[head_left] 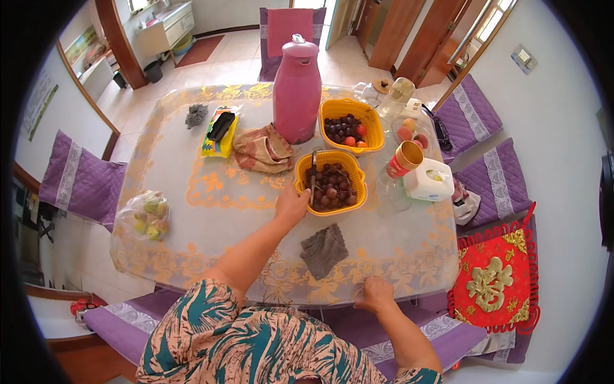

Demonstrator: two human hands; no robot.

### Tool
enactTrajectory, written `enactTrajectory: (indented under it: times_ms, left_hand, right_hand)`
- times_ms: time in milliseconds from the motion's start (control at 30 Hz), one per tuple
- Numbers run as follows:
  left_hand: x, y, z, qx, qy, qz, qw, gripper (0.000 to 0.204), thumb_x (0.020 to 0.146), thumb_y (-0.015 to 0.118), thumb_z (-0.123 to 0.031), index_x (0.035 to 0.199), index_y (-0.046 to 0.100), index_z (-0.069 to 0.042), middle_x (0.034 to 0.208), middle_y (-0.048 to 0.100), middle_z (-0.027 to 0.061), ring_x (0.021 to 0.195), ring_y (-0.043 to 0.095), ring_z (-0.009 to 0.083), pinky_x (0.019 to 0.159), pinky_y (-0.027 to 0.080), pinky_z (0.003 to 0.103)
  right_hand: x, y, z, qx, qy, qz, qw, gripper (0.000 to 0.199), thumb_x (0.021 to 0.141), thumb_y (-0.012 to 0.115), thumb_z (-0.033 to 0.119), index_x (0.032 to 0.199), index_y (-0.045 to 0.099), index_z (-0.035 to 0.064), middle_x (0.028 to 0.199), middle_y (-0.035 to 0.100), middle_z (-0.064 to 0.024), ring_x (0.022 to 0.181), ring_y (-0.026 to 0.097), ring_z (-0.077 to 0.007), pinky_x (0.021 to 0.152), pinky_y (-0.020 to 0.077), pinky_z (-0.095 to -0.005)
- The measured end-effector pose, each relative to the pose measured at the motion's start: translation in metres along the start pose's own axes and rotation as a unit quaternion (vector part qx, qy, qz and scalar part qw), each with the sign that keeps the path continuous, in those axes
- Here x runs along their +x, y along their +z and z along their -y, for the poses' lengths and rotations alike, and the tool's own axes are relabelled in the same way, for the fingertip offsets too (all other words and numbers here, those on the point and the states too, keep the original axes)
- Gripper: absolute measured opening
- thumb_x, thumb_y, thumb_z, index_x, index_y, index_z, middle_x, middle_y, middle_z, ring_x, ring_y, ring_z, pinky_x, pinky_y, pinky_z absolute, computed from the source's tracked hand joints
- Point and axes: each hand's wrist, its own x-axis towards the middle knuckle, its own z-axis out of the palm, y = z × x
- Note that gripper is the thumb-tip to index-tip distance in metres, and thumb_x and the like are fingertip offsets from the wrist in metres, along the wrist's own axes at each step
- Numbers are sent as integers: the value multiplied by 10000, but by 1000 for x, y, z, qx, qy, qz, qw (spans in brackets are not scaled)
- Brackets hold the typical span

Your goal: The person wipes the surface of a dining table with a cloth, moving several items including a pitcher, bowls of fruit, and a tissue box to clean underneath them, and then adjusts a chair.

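My left hand (293, 203) grips the left rim of a yellow plastic basket (362, 185) at the middle of the table. Dark red grapes (334, 182) fill the basket, and a long, thin, dark-and-metal utensil (313, 171) lies along its left side, close to my fingers. What kind of utensil it is, I cannot make out. Between me and the basket a grey cloth (324, 251) lies flat on the tablecloth. My right hand (375, 294) rests at the near table edge with its fingers curled in and nothing showing in them.
Behind the basket stand a tall pink thermos jug (297, 89) and a second yellow basket (371, 142) of fruit. A crumpled cloth (262, 148) and a yellow packet (217, 146) lie left of them. Paper cups (405, 160) stand right; a fruit bag (146, 216) sits left.
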Motion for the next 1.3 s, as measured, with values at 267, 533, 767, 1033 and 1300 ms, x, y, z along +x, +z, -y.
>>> enactTrajectory:
  times_ms: [267, 533, 767, 1033, 1300]
  left_hand:
    - [14, -8, 14, 48, 18, -13, 999, 321, 812, 599, -183, 1009, 556, 67, 715, 666, 179, 518, 665, 277, 508, 548, 385]
    - [-13, -111, 59, 42, 5, -19, 999, 306, 833, 625, -184, 1069, 611, 10, 715, 673, 121, 481, 643, 190, 391, 516, 315]
    - [-27, -227, 91, 120, 1, -125, 985, 306, 861, 634, -200, 1106, 631, -15, 742, 667, 92, 588, 669, 183, 481, 529, 322]
    - [-77, -206, 30, 327, 271, -392, 816, 420, 897, 673, -239, 1229, 557, -10, 1044, 627, 109, 988, 605, 262, 929, 447, 413]
    - [-138, 6, 38, 334, 413, 125, 838, 630, 837, 651, -136, 1422, 425, -74, 1493, 392, 166, 1403, 354, 297, 1150, 266, 470]
  right_hand:
    - [-4, 1, -3, 9, -13, -21, 1000, 702, 526, 903, 448, 1035, 645, 40, 1034, 679, -142, 976, 669, -304, 820, 547, -419]
    - [-3, 11, -9, 32, -19, -35, 999, 744, 504, 907, 461, 1022, 599, 24, 1034, 649, -154, 1010, 641, -328, 831, 529, -435]
    - [-2, 11, -5, 6, -6, -23, 1000, 727, 538, 907, 453, 1059, 612, 39, 1074, 651, -148, 1025, 649, -308, 845, 539, -426]
    - [-5, 6, -5, 5, -7, -19, 1000, 718, 547, 903, 452, 1060, 623, 35, 1052, 648, -159, 998, 657, -312, 832, 548, -419]
    - [-2, 1, -2, 0, -10, -30, 999, 702, 538, 906, 440, 1045, 636, 38, 1013, 655, -161, 965, 669, -301, 805, 558, -409]
